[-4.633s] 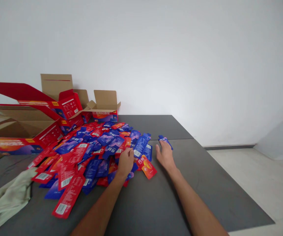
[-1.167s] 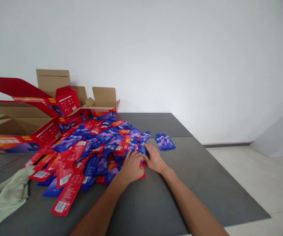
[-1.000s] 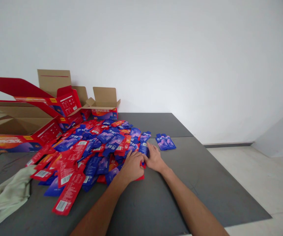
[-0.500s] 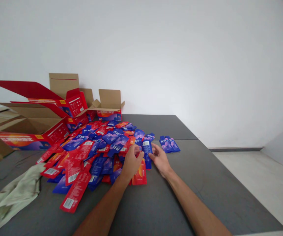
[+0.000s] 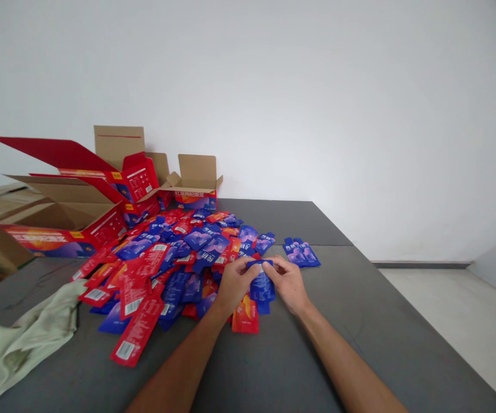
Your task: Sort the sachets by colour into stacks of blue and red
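Between my hands is a blue sachet (image 5: 262, 285), its printed back facing me and its upper edge pinched at both corners. My left hand (image 5: 236, 282) closes on the left corner, thumb on top. On the right corner my right hand (image 5: 290, 281) does the same. Another blue piece (image 5: 264, 307) shows just below it; whether it is held too I cannot tell. A red sachet (image 5: 245, 315) with an orange picture lies under my left hand. To the left spreads a heap of red and blue sachets (image 5: 162, 269). Two blue sachets (image 5: 301, 253) lie side by side beyond my right hand.
Open red cartons (image 5: 58, 241) stand at the left behind the heap, with a smaller open carton (image 5: 195, 199) at the back. A pale cloth (image 5: 28, 338) lies on the dark table (image 5: 360, 344) at front left. The white wall (image 5: 317, 115) rises behind.
The blue sachet, upright by my right fingers before, is now gripped by both hands at its top edge. My left hand has moved onto it. The view has shifted slightly.
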Demonstrator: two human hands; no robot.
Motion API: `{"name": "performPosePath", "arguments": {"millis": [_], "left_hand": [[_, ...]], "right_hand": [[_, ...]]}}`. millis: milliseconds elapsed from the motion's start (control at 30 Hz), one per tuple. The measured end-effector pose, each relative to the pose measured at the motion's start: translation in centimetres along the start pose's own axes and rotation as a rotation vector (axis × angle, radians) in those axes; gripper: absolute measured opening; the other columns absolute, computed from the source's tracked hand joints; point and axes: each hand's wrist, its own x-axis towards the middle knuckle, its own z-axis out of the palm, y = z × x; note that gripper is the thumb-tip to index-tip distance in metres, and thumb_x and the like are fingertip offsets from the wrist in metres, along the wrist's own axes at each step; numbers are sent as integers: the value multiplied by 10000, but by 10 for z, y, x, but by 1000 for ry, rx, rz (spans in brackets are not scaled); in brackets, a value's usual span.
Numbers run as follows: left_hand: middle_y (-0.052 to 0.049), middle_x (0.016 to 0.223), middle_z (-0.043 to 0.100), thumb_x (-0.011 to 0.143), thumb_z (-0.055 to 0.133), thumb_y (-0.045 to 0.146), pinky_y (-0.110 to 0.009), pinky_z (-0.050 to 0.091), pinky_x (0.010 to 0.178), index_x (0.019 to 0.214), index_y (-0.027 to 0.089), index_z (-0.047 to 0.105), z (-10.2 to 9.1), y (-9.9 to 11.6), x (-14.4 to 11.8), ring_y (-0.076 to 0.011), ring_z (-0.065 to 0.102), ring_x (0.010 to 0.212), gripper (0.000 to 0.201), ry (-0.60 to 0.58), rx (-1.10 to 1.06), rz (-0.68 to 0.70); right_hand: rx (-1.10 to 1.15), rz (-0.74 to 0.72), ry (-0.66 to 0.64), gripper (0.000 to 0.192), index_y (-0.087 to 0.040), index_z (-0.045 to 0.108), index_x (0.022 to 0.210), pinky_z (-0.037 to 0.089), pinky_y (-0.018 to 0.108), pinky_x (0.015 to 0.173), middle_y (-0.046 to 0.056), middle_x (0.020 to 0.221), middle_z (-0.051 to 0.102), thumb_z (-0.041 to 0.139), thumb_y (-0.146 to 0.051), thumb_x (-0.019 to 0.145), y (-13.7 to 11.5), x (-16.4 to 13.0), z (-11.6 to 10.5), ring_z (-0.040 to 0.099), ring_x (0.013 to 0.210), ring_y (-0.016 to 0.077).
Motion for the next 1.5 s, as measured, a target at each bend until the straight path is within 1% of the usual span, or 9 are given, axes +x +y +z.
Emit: {"name": "performPosePath", "arguments": {"millis": [233, 400, 567, 767, 833, 933, 1067, 1267, 1500], "left_hand": [[14, 643, 605, 844, 605, 416, -216, 394, 567, 741, 158, 662, -1, 0, 2, -113, 521, 596, 284, 77, 166, 7], [-1, 700, 630, 845, 606, 522, -209, 412, 574, 818, 153, 678, 3, -4, 2, -111, 542, 618, 378, 123, 24, -93], [-17, 646, 603, 817, 590, 647, -201, 391, 516, 731, 146, 652, -1, -6, 6, -100, 523, 558, 512, 245, -26, -162], [-48, 687, 653, 737, 700, 597, -253, 474, 553, 807, 133, 678, -3, -6, 8, -143, 591, 586, 469, 161, -328, -325], [-39, 724, 658, 728, 732, 514, -239, 466, 563, 812, 131, 683, -6, -9, 8, -141, 595, 630, 395, 147, -325, -263], [-9, 672, 609, 771, 691, 463, -214, 406, 553, 725, 137, 667, -11, -16, 9, -121, 537, 627, 330, 171, -95, -147], [26, 602, 512, 814, 639, 404, -211, 329, 549, 595, 153, 577, -12, -20, 7, -95, 436, 594, 339, 105, 169, -13], [73, 564, 363, 744, 703, 368, -200, 250, 490, 592, 182, 427, -3, -22, 3, -63, 328, 511, 365, -13, 85, -87], [69, 545, 418, 706, 744, 440, -184, 255, 444, 609, 177, 476, -3, -33, 5, -54, 354, 460, 387, 26, -15, -184]], "right_hand": [[-11, 96, -84, 375, -183, 680, 912, 327, 212, 510, -35, 656, 527, 640, -552, 861, 11, -2, 3, 400, 555, 98], [-53, 75, -32, 411, -178, 585, 732, 305, 209, 488, -56, 592, 451, 612, -560, 882, 8, 0, -2, 378, 537, 90], [-141, -241, 196, 228, -206, 732, 888, 485, 313, 811, 52, 959, 693, 628, -407, 915, 3, 3, -11, 607, 901, 192], [-250, -436, -56, 244, -325, 765, 1040, 433, 431, 1032, 37, 1175, 700, 589, -220, 906, 7, -1, -6, 576, 1159, 218], [-244, -393, -103, 291, -319, 762, 1044, 407, 441, 1069, 32, 1257, 663, 555, -189, 888, 7, -2, -4, 530, 1239, 224], [-151, -238, -17, 324, -280, 717, 1150, 437, 419, 1035, 59, 1324, 612, 557, -230, 872, 7, -1, -2, 533, 1225, 234], [61, 9, 126, 377, -213, 649, 1207, 507, 317, 819, 68, 1070, 684, 609, -413, 890, 13, 3, 2, 616, 922, 194], [119, 113, 159, 379, -160, 680, 835, 410, 239, 631, 2, 738, 630, 682, -539, 824, 20, 5, 0, 510, 660, 129], [-15, 81, 157, 335, -168, 636, 883, 423, 245, 608, 5, 740, 607, 614, -502, 873, 21, 5, -1, 510, 644, 132]]}}
